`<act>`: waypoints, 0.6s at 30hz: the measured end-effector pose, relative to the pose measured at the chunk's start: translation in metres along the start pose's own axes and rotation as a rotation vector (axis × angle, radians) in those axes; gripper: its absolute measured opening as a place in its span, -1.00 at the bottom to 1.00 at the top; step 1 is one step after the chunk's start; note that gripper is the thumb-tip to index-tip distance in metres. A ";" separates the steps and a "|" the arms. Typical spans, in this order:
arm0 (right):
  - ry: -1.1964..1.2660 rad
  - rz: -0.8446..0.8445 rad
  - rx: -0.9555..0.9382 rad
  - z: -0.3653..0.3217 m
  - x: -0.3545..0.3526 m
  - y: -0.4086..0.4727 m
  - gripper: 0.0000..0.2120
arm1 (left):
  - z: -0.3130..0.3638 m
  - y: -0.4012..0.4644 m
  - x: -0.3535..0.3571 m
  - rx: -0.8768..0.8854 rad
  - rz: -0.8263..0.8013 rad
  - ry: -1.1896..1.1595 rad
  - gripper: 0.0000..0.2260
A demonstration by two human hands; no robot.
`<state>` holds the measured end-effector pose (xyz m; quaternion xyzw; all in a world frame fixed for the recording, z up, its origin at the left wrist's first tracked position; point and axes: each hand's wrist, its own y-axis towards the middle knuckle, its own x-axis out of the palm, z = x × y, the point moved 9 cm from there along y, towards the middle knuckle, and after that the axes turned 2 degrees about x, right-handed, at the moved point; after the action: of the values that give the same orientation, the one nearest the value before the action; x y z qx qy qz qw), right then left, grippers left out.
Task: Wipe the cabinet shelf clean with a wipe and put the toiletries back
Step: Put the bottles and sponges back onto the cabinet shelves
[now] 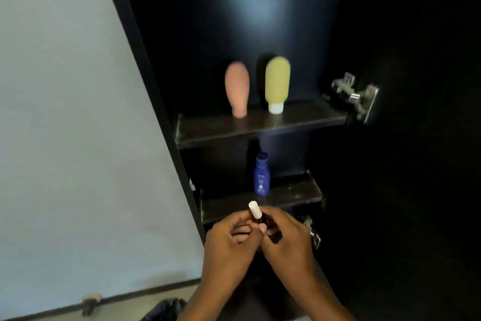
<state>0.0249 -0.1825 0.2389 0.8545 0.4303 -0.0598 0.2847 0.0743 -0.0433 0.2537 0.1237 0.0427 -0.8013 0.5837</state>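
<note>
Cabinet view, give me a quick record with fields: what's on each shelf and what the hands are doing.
upper shelf: pink bottle and yellow bottle, both standing cap down, apart
lower shelf: blue bottle, upright
left hand: on the small white-capped tube
right hand: on the same tube
wipe: not visible
cabinet door: open, hinges showing
</note>
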 end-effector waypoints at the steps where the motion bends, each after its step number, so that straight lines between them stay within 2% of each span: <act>1: 0.022 0.031 -0.027 -0.023 -0.010 0.009 -0.57 | 0.023 -0.001 -0.011 0.050 0.019 0.014 -0.73; 8: 0.074 0.236 -0.310 -0.192 -0.084 0.073 -0.72 | 0.206 -0.009 -0.089 0.453 0.256 0.153 -0.71; 13: 0.096 0.319 -0.448 -0.296 -0.126 0.122 -0.78 | 0.333 -0.012 -0.123 0.861 0.499 0.444 -0.65; 18: 0.042 0.349 -0.445 -0.358 -0.143 0.179 -0.83 | 0.381 0.032 -0.117 0.877 0.505 0.839 -0.52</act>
<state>0.0225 -0.1734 0.6640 0.8333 0.2850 0.1036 0.4622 0.0819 -0.0259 0.6534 0.6582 -0.0943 -0.4668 0.5831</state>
